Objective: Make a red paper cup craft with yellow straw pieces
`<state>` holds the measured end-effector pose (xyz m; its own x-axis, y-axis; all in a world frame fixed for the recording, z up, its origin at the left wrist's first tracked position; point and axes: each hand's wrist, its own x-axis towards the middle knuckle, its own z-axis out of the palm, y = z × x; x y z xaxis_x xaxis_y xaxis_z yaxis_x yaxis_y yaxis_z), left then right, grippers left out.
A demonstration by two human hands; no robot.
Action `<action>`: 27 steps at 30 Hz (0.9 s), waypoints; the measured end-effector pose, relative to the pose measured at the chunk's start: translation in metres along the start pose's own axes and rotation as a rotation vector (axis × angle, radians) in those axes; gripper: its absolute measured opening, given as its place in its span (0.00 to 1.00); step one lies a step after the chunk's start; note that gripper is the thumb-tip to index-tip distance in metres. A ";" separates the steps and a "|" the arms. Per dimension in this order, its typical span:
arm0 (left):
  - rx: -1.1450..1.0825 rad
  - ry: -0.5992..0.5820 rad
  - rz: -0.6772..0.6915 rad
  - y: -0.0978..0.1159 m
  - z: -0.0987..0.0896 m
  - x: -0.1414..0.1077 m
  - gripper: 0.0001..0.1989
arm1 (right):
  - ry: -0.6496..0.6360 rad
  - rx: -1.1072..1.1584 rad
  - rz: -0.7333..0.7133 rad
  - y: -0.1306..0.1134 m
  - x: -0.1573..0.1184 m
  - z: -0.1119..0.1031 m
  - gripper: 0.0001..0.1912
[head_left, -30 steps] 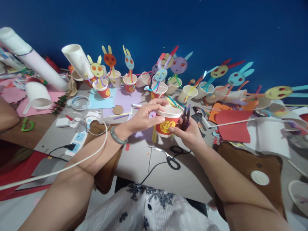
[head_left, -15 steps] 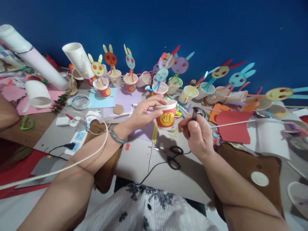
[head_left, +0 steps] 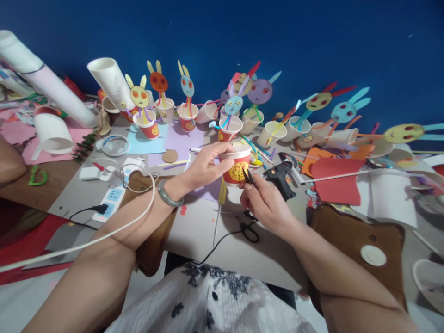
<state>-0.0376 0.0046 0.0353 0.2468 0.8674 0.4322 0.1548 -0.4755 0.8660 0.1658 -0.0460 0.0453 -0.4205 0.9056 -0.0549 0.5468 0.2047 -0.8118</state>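
My left hand (head_left: 211,162) grips the rim and side of a red paper cup (head_left: 236,172) with a yellow print, held upright above the table. In my right hand (head_left: 265,199) is a small dark pointed tool (head_left: 249,177), its tip against or just in front of the cup's right side. Black-handled scissors (head_left: 250,231) lie on the table below, partly hidden by my right hand. A black glue gun (head_left: 280,178) rests to the right of the cup.
Cups with paper rabbit figures (head_left: 187,88) line the back by the blue wall. A power strip (head_left: 113,199) with cables lies left, red paper (head_left: 337,181) right. A white cord crosses my left forearm. Another person's arm (head_left: 12,157) shows at the left edge.
My right hand has moved left and down to the cup with the dark tool, uncovering the glue gun and covering part of the scissors. My left hand still holds the cup.
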 end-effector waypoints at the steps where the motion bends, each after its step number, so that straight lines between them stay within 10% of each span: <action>1: 0.032 -0.010 0.010 0.000 -0.001 0.000 0.05 | -0.003 0.002 0.006 0.000 0.000 0.001 0.10; 27: 0.042 -0.116 0.024 0.005 -0.003 0.000 0.05 | 0.105 0.237 0.002 0.003 0.000 -0.001 0.30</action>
<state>-0.0399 0.0025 0.0399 0.3593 0.8342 0.4184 0.1867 -0.5035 0.8436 0.1681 -0.0449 0.0438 -0.3351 0.9422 -0.0061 0.3572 0.1210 -0.9262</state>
